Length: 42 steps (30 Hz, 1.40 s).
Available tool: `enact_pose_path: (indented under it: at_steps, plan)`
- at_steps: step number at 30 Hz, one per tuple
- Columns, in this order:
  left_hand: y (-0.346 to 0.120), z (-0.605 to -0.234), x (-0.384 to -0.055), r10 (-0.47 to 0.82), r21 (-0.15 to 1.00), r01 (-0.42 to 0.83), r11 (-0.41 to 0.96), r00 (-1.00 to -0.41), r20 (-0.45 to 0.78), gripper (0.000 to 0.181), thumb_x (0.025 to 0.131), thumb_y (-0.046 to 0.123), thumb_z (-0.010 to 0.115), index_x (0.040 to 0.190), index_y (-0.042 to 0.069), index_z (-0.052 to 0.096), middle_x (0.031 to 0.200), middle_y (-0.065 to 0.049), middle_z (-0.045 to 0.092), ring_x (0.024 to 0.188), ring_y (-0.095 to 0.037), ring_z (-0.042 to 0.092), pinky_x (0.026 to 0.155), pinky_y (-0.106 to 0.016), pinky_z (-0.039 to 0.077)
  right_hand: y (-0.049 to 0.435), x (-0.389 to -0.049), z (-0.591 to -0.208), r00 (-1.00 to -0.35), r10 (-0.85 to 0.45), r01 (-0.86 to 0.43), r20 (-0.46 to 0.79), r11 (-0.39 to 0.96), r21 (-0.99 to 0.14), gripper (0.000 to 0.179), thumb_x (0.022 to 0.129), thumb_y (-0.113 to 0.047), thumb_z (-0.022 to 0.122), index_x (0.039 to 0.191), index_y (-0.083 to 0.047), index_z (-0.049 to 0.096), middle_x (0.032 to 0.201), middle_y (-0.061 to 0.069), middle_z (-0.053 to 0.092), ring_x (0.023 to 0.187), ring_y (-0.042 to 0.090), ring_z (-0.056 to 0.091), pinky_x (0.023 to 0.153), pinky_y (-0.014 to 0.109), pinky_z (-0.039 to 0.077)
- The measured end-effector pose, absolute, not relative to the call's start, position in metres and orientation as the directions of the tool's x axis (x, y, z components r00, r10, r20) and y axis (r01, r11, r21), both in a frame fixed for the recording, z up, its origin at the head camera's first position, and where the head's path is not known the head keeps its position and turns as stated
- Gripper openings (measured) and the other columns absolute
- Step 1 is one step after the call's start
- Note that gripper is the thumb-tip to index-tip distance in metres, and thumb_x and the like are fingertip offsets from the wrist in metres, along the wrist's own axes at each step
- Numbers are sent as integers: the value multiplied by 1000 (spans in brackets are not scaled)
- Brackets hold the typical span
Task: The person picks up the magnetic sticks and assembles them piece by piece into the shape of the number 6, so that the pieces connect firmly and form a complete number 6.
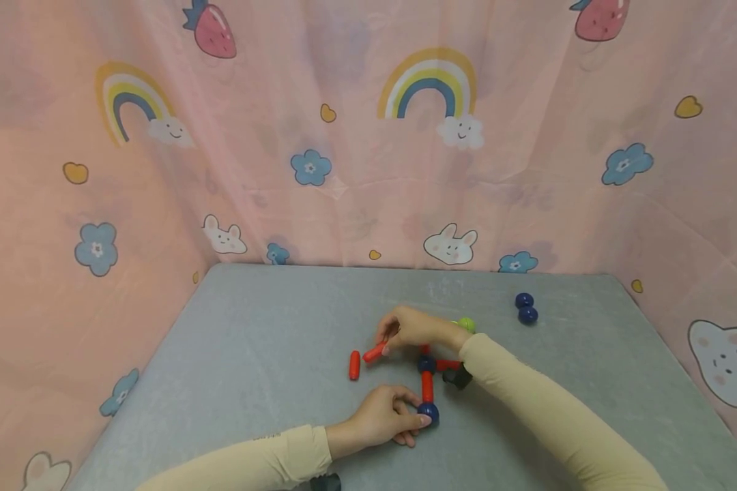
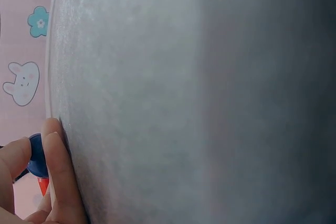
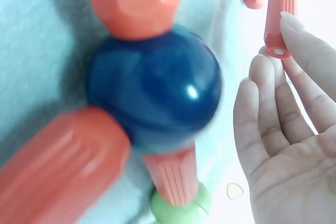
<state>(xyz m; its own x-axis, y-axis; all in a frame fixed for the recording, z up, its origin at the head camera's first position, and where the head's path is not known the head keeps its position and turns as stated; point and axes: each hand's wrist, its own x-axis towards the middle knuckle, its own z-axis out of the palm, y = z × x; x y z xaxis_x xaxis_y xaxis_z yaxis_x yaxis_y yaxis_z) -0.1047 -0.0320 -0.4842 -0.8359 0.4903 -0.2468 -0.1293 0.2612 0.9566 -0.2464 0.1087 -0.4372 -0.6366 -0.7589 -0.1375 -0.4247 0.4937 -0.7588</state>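
Mid-build on tabletop: right hand pinching red rod; left hand gripping blue ball at 6 o'clock. Next, likely: rod end to ball.

Pale yellow long sleeves, gathered cuffs, bare fingers

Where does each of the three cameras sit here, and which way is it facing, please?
Head: above, looking forward and down on the grey table; both sleeved arms, left hand, right hand.
Left wrist: low beside the left hand, along the table; fingers on a blue ball.
Right wrist: close over another blue ball joined to red rods; the right hand's fingertips touch a red rod.
Shared: head and right wrist show that red rod.
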Motion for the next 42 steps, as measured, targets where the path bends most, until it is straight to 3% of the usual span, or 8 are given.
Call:
enact_pose_path:
  at_steps: [9, 23, 32, 42]
  plan:
    - [-33, -483, -103, 501, 957, -135, 259, -828, -252, 22, 88, 17, 75, 105, 4, 68, 73, -16, 73, 51, -5, 62, 48, -18, 52, 136, -238, -424, -712, -695, -406, -97, 521, -751, 13, 81, -17, 81, 91, -12, 75, 85, 0, 72, 77, 9, 62, 74, 24, 53]
    - [-30, -483, -103, 490, 955, -134, 266, -834, -253, 22, 88, 18, 76, 103, 5, 67, 67, -5, 70, 51, -6, 62, 48, -19, 53, 200, -188, -435, -810, -583, -301, -65, 508, -807, 16, 83, -22, 81, 94, -12, 74, 82, 4, 70, 70, 11, 60, 64, 22, 53]
    - [-31, -481, -101, 476, 950, -127, 284, -841, -255, 22, 87, 17, 76, 104, 4, 68, 69, -7, 71, 51, -5, 62, 46, -19, 52, 233, -146, -451, -851, -514, -219, -106, 531, -818, 19, 84, -29, 79, 96, -14, 74, 88, 1, 69, 74, 6, 60, 67, 22, 52]
    - [-29, -482, -102, 464, 947, -145, 287, -844, -269, 23, 88, 14, 75, 106, 4, 68, 75, -16, 72, 51, -7, 61, 46, -19, 51, 241, -122, -460, -856, -490, -136, -163, 519, -844, 21, 84, -27, 79, 97, -11, 74, 90, 5, 70, 74, 5, 60, 63, 22, 52]
